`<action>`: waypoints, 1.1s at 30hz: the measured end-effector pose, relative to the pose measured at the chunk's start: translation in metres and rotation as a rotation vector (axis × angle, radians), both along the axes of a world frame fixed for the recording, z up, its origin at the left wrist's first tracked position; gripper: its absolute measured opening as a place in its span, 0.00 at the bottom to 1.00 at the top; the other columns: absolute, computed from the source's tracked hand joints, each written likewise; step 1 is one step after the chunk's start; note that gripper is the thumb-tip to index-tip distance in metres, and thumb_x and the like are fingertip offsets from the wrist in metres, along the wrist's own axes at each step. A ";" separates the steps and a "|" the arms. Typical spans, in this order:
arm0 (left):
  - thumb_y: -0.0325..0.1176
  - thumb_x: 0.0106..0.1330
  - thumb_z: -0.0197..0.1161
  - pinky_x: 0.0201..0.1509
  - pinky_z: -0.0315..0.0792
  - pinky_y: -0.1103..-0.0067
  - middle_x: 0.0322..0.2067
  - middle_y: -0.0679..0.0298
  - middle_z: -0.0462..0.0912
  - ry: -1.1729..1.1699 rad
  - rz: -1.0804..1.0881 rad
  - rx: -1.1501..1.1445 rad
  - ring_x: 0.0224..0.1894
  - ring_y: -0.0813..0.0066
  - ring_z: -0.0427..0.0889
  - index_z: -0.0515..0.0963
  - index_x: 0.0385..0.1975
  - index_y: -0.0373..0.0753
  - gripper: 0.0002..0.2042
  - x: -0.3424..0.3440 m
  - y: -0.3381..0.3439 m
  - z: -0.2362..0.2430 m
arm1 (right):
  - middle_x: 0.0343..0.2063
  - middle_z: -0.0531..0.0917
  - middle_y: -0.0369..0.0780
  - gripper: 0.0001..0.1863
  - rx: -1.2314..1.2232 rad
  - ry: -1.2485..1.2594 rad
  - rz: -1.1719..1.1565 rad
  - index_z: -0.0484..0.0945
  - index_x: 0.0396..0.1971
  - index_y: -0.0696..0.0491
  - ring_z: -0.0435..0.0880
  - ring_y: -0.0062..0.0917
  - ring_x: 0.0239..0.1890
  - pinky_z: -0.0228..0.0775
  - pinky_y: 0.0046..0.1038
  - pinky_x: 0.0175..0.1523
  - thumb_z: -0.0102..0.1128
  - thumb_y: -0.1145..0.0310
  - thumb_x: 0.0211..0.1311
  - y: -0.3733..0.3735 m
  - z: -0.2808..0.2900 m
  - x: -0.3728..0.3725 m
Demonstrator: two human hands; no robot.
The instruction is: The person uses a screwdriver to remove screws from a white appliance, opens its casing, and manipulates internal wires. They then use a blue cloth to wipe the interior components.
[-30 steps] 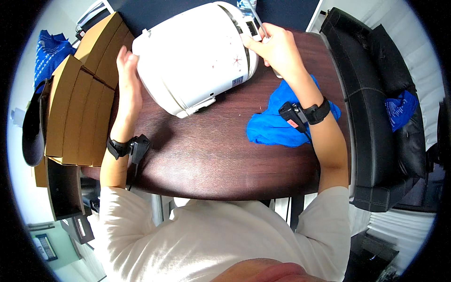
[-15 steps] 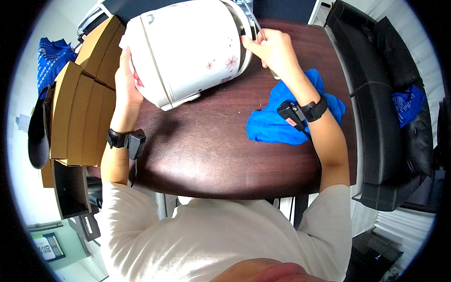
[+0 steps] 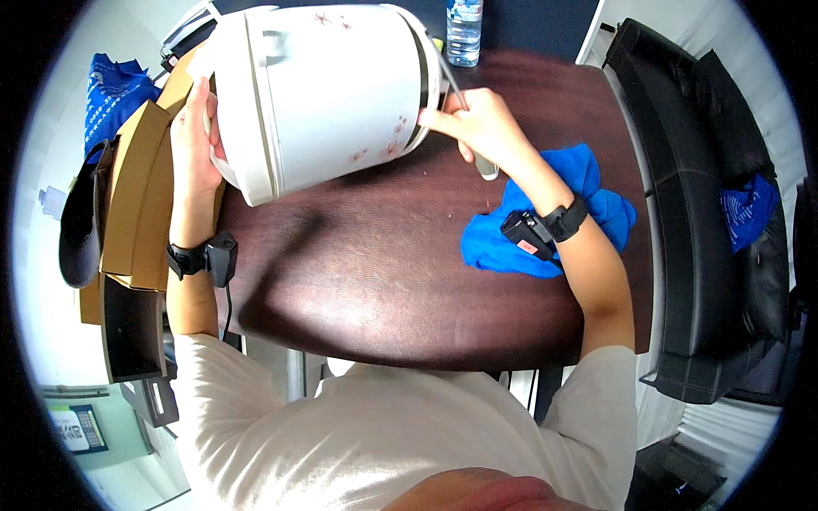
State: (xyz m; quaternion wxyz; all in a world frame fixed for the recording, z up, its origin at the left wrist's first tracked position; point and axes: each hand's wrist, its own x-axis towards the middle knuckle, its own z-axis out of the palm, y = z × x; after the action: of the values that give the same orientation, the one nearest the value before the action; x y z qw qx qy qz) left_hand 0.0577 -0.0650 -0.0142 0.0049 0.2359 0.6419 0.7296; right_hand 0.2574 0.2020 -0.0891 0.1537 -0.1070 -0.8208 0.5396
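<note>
A white rice cooker (image 3: 341, 102) with a reddish flower print lies tipped on its side in the air or at the table's far edge; I cannot tell whether it touches. Its lid end points left, its base end right. My left hand (image 3: 196, 140) is closed around the lid end. At the base end, my right hand (image 3: 481, 128) is closed around a slim tool (image 3: 488, 169) with a thin metal shaft and pale handle, like a screwdriver. One finger of that hand presses the base rim. A crumpled blue cloth (image 3: 584, 175) lies beneath my right forearm.
A clear water bottle (image 3: 463, 34) stands at the back of the dark brown table (image 3: 383, 281). Cardboard boxes (image 3: 141, 204) are stacked along the left, with a blue patterned cloth (image 3: 115, 98) behind them. A black sofa (image 3: 690, 230) lines the right side.
The rice cooker has shifted left and rolled about its length, so its flowers sit differently. Both hands moved with it. More of the water bottle shows.
</note>
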 end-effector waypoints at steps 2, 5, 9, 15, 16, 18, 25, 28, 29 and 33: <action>0.47 0.66 0.55 0.09 0.48 0.89 0.07 0.75 0.61 0.057 0.013 -0.054 0.07 0.90 0.57 0.68 0.17 0.45 0.18 0.000 -0.003 0.002 | 0.07 0.71 0.33 0.24 -0.131 0.040 0.053 0.74 0.17 0.58 0.69 0.16 0.05 0.60 0.19 0.12 0.61 0.49 0.56 -0.001 0.005 0.003; 0.45 0.66 0.54 0.09 0.48 0.89 0.06 0.76 0.60 0.128 -0.038 -0.143 0.06 0.90 0.56 0.69 0.17 0.44 0.17 0.004 -0.009 0.005 | 0.08 0.68 0.32 0.26 -0.256 0.057 0.034 0.74 0.33 0.61 0.67 0.15 0.06 0.59 0.18 0.13 0.51 0.47 0.63 0.011 0.006 0.004; 0.41 0.66 0.56 0.08 0.47 0.89 0.06 0.78 0.62 0.211 -0.057 -0.194 0.06 0.92 0.56 0.76 0.24 0.39 0.13 0.004 -0.010 0.007 | 0.10 0.67 0.32 0.26 -0.322 0.098 0.023 0.71 0.33 0.60 0.67 0.16 0.07 0.60 0.19 0.12 0.44 0.48 0.67 0.018 0.012 0.007; 0.41 0.58 0.63 0.30 0.64 0.88 0.21 0.69 0.75 0.501 -0.126 -0.323 0.28 0.87 0.73 0.77 0.30 0.28 0.17 0.010 -0.006 0.033 | 0.14 0.69 0.32 0.17 -0.356 -0.144 0.105 0.67 0.26 0.52 0.69 0.16 0.09 0.62 0.20 0.13 0.42 0.55 0.68 0.023 0.032 0.024; 0.44 0.55 0.63 0.30 0.65 0.88 0.21 0.68 0.75 0.628 -0.125 -0.393 0.28 0.87 0.74 0.76 0.28 0.28 0.19 0.002 -0.013 0.038 | 0.14 0.69 0.32 0.17 -0.404 -0.150 0.120 0.67 0.26 0.52 0.69 0.16 0.09 0.62 0.20 0.13 0.42 0.55 0.68 0.020 0.035 0.026; 0.49 0.50 0.65 0.30 0.66 0.87 0.21 0.68 0.75 0.878 -0.124 -0.539 0.29 0.86 0.75 0.75 0.24 0.28 0.23 -0.014 -0.025 0.048 | 0.15 0.70 0.32 0.17 -0.504 -0.166 0.152 0.67 0.26 0.53 0.69 0.16 0.09 0.63 0.20 0.13 0.42 0.56 0.68 0.014 0.039 0.029; 0.57 0.44 0.66 0.15 0.62 0.81 0.09 0.68 0.65 1.589 -0.228 -0.596 0.11 0.76 0.71 0.69 0.16 0.36 0.26 -0.024 -0.006 0.068 | 0.22 0.73 0.36 0.12 -0.603 -0.191 0.278 0.69 0.41 0.59 0.75 0.19 0.17 0.71 0.22 0.21 0.51 0.67 0.62 0.009 0.022 0.019; 0.62 0.45 0.63 0.15 0.62 0.79 0.10 0.65 0.64 1.693 -0.339 -0.636 0.11 0.72 0.69 0.67 0.16 0.36 0.29 -0.029 -0.007 0.071 | 0.27 0.73 0.37 0.21 -0.637 -0.211 0.318 0.64 0.50 0.60 0.77 0.22 0.23 0.74 0.24 0.28 0.55 0.74 0.56 0.011 0.020 0.017; 0.63 0.46 0.63 0.16 0.62 0.78 0.10 0.65 0.64 1.734 -0.390 -0.639 0.11 0.71 0.69 0.67 0.16 0.36 0.30 -0.032 -0.005 0.073 | 0.28 0.73 0.38 0.22 -0.651 -0.186 0.336 0.63 0.51 0.60 0.77 0.22 0.24 0.74 0.25 0.30 0.55 0.74 0.56 0.011 0.016 0.015; 0.67 0.48 0.58 0.17 0.63 0.76 0.11 0.63 0.63 1.820 -0.496 -0.677 0.12 0.67 0.69 0.67 0.17 0.35 0.32 -0.043 0.001 0.079 | 0.31 0.73 0.38 0.25 -0.770 -0.089 0.351 0.60 0.56 0.59 0.78 0.24 0.30 0.76 0.29 0.36 0.55 0.74 0.59 0.011 -0.002 0.004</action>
State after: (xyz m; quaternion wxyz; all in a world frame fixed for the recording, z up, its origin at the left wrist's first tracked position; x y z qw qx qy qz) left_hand 0.0149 -0.0641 0.0646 -0.2692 0.8178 0.5078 0.0288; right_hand 0.2609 0.2132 -0.0907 -0.0274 -0.0385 -0.5709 0.8196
